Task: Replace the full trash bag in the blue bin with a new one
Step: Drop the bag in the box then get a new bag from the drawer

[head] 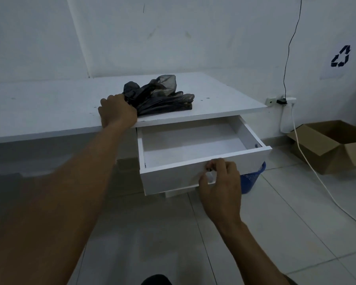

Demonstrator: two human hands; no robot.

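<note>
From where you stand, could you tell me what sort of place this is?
Probably a plain office or utility room: a white desk with an open drawer, tiled floor, and a recycling symbol on the wall.

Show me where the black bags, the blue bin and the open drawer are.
Black bags (162,97): head view, middle of the crumpled pile.
Blue bin (252,177): head view, its perforated side wall.
Drawer (193,145): head view, its bare inside floor.

Left hand (117,109) and right hand (220,182) makes two, one black bag heap (160,97), one drawer (169,179), one blue bin (253,177), one cardboard box (325,145).
</note>
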